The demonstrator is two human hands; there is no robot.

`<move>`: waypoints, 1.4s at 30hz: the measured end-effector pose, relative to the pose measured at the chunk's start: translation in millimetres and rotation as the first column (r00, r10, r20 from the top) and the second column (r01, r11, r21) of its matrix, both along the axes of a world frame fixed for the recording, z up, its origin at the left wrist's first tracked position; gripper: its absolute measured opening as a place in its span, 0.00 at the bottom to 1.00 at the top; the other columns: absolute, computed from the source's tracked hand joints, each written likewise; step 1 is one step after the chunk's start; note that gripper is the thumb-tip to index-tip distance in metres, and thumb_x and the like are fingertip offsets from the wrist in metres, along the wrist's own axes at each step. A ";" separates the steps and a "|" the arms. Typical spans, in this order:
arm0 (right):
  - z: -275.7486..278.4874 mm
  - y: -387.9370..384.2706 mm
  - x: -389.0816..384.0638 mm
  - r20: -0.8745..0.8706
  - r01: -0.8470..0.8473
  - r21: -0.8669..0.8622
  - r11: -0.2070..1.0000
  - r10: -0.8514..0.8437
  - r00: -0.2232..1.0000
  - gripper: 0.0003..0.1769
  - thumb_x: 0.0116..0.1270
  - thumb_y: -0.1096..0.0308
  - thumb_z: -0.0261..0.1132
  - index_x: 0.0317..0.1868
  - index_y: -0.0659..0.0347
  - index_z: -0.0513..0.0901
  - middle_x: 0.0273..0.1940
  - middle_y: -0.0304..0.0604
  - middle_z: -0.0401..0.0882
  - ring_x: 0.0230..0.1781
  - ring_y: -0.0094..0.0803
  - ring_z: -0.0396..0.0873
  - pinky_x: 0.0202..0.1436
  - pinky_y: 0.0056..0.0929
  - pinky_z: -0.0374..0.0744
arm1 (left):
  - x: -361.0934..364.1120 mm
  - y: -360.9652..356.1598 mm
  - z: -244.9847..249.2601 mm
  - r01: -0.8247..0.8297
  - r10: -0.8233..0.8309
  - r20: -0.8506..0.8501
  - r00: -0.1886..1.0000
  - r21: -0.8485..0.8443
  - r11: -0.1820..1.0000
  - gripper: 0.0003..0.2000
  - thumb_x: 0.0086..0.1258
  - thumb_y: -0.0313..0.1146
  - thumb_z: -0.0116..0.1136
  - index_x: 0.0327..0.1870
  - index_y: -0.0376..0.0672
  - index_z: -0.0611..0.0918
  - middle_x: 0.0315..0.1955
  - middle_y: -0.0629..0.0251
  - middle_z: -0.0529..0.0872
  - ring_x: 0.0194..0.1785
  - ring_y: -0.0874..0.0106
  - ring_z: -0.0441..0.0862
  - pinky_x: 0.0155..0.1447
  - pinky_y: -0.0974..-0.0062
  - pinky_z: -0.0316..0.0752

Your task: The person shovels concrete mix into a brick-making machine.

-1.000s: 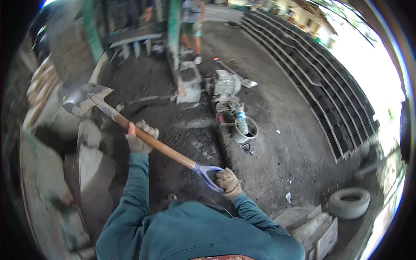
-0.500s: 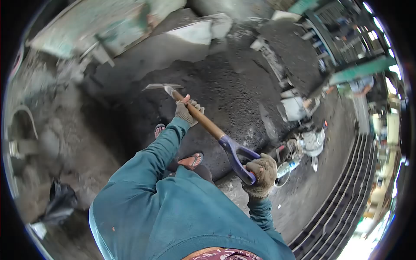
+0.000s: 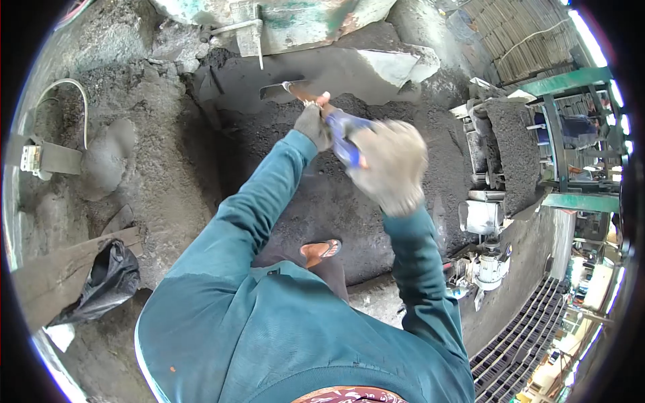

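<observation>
A shovel with a wooden shaft and a blue D-shaped handle points away from me, its blade over the dark material at the far side. My left hand, in a knitted work glove, is closed around the shaft close to the handle. My gloved right hand is blurred by motion but wrapped around the blue handle. Dark, damp, granular material lies around the shovel. Beyond it is a smooth grey patch, which may be wet.
A motor and a conveyor-like machine stand on the right. Behind them are green steel frames and stacked boards. At left are a wooden plank, a black plastic bag and a curved hose.
The shovel has moved forward, its blade now farther from me. My right hand has swung up and forward with the handle, closer to my left hand. The camera view has turned.
</observation>
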State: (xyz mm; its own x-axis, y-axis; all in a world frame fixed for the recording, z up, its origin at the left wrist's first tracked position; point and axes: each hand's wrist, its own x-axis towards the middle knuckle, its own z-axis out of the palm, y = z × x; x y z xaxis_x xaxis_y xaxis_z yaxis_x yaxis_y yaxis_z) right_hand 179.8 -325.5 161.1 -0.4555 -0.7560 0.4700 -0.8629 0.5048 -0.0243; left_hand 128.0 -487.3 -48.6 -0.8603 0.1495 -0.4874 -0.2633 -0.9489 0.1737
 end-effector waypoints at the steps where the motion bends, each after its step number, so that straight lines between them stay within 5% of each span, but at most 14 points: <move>1: -20.2 -30.2 -10.6 0.057 0.075 0.107 0.991 -0.081 0.995 0.12 0.44 0.62 0.73 0.32 0.50 0.82 0.29 0.39 0.82 0.31 0.40 0.83 0.40 0.39 0.80 | -0.5 -18.9 -6.1 0.091 -0.089 0.037 0.995 -0.047 0.995 0.15 0.74 0.47 0.59 0.41 0.44 0.80 0.35 0.59 0.85 0.39 0.60 0.84 0.49 0.54 0.81; 6: -171.5 -77.9 11.3 0.453 0.068 0.091 0.994 -0.102 0.886 0.05 0.50 0.64 0.70 0.28 0.49 0.84 0.23 0.43 0.81 0.25 0.46 0.84 0.29 0.40 0.82 | 6.4 -76.0 -283.1 0.299 -0.334 0.015 0.943 -0.483 0.823 0.17 0.75 0.50 0.59 0.34 0.44 0.82 0.27 0.66 0.83 0.30 0.67 0.79 0.37 0.62 0.76; 8: -217.0 -50.2 63.0 0.538 -0.001 0.249 0.969 -0.138 0.832 0.04 0.47 0.64 0.70 0.26 0.49 0.83 0.24 0.44 0.82 0.26 0.47 0.84 0.29 0.42 0.82 | 45.4 -36.4 -312.4 0.613 -0.235 0.660 0.713 -0.424 0.667 0.18 0.74 0.50 0.59 0.31 0.44 0.84 0.24 0.67 0.81 0.25 0.69 0.76 0.31 0.60 0.72; 9: -257.9 -26.1 95.3 0.605 -0.114 0.349 0.930 -0.130 0.786 0.04 0.45 0.65 0.70 0.25 0.48 0.84 0.24 0.43 0.83 0.26 0.46 0.84 0.29 0.43 0.81 | 84.5 -15.7 -215.4 0.559 -0.091 0.672 0.735 -0.523 0.644 0.19 0.74 0.50 0.60 0.28 0.43 0.83 0.21 0.66 0.80 0.23 0.68 0.76 0.29 0.59 0.72; 13: -330.5 42.1 181.4 0.627 -0.205 0.546 0.812 -0.234 0.743 0.07 0.46 0.65 0.69 0.29 0.49 0.88 0.27 0.43 0.86 0.29 0.45 0.85 0.37 0.45 0.82 | 152.2 34.8 -268.5 0.335 -0.214 0.482 0.850 -0.180 0.925 0.07 0.67 0.36 0.58 0.35 0.43 0.78 0.26 0.60 0.80 0.26 0.59 0.79 0.33 0.50 0.77; 15: -295.5 59.6 207.5 0.664 -0.117 0.444 0.889 -0.238 0.709 0.06 0.47 0.65 0.69 0.28 0.49 0.88 0.27 0.43 0.86 0.31 0.45 0.85 0.40 0.44 0.81 | 201.4 66.0 -291.8 0.265 -0.267 0.417 0.869 0.064 0.962 0.06 0.63 0.30 0.56 0.39 0.43 0.76 0.28 0.57 0.80 0.28 0.55 0.81 0.35 0.45 0.79; 20: -142.8 82.0 131.4 0.698 0.239 0.099 0.966 -0.239 0.675 0.06 0.40 0.66 0.69 0.22 0.51 0.80 0.23 0.42 0.80 0.29 0.44 0.82 0.36 0.43 0.77 | 121.1 87.6 -137.3 0.152 -0.175 0.410 0.895 0.089 0.984 0.05 0.64 0.33 0.57 0.35 0.43 0.77 0.26 0.64 0.78 0.26 0.64 0.78 0.45 0.54 0.81; 22: -159.0 128.4 160.5 0.779 0.558 -0.100 0.824 -0.284 0.559 0.12 0.40 0.70 0.73 0.30 0.57 0.84 0.29 0.47 0.83 0.30 0.44 0.82 0.38 0.38 0.78 | 108.2 114.4 -140.3 0.107 -0.146 0.412 0.899 0.116 0.987 0.06 0.64 0.34 0.58 0.34 0.43 0.78 0.26 0.64 0.78 0.26 0.64 0.78 0.46 0.53 0.81; 24: -174.8 174.4 204.7 0.985 0.886 0.090 0.455 -0.173 -0.011 0.14 0.56 0.69 0.78 0.40 0.63 0.84 0.33 0.36 0.82 0.33 0.28 0.80 0.41 0.26 0.78 | 110.5 147.2 -190.6 0.051 -0.123 0.470 0.874 0.164 0.985 0.06 0.64 0.35 0.58 0.32 0.43 0.78 0.25 0.64 0.78 0.27 0.62 0.78 0.45 0.53 0.81; 25: -202.3 200.7 232.0 0.994 0.959 0.083 0.270 -0.097 -0.058 0.13 0.57 0.76 0.72 0.44 0.65 0.83 0.32 0.36 0.78 0.30 0.23 0.75 0.34 0.24 0.76 | 114.4 162.6 -221.8 0.019 -0.111 0.501 0.859 0.186 0.982 0.07 0.65 0.36 0.58 0.32 0.43 0.78 0.25 0.63 0.78 0.27 0.62 0.79 0.45 0.52 0.81; 30: -286.0 291.6 394.5 0.948 0.713 0.317 -0.625 0.224 -0.225 0.13 0.65 0.82 0.58 0.49 0.64 0.79 0.34 0.37 0.75 0.30 0.27 0.76 0.27 0.31 0.78 | 238.8 276.4 -334.1 0.361 -0.383 0.477 0.791 0.141 0.922 0.08 0.68 0.39 0.58 0.29 0.50 0.75 0.19 0.67 0.74 0.19 0.62 0.72 0.26 0.58 0.72; 37: -254.8 287.6 463.1 0.785 0.448 0.417 -0.791 0.065 -0.616 0.03 0.63 0.76 0.62 0.31 0.58 0.79 0.23 0.34 0.71 0.18 0.26 0.70 0.16 0.29 0.69 | 358.4 334.5 -331.7 0.507 -0.549 0.801 0.239 0.380 0.774 0.06 0.70 0.38 0.58 0.36 0.51 0.74 0.20 0.66 0.72 0.23 0.62 0.74 0.34 0.48 0.77; 40: -319.2 257.9 427.8 0.836 0.554 0.474 -0.684 0.152 -0.527 0.03 0.63 0.74 0.62 0.37 0.61 0.82 0.29 0.39 0.78 0.24 0.29 0.77 0.21 0.31 0.76 | 332.6 291.9 -395.4 0.368 -0.352 0.842 0.410 0.200 0.908 0.06 0.71 0.39 0.57 0.33 0.52 0.76 0.18 0.66 0.71 0.23 0.63 0.75 0.31 0.52 0.76; 42: -405.7 222.8 388.9 0.877 0.661 0.464 -0.590 0.200 -0.437 0.05 0.64 0.74 0.65 0.40 0.63 0.83 0.31 0.40 0.80 0.27 0.30 0.79 0.26 0.32 0.79 | 253.3 214.2 -457.5 0.679 -0.495 0.745 0.447 0.078 0.730 0.09 0.70 0.39 0.56 0.29 0.48 0.77 0.20 0.60 0.77 0.23 0.57 0.77 0.32 0.55 0.77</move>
State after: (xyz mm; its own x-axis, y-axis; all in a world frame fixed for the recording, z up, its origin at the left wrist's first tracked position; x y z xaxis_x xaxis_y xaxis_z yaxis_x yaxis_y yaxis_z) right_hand 568.7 -102.7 -244.6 -0.0143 0.7226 -0.6912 0.6961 -0.4890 -0.5256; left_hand 381.3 -273.1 -506.2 0.0005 0.3056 -0.9522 -0.8633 -0.4805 -0.1547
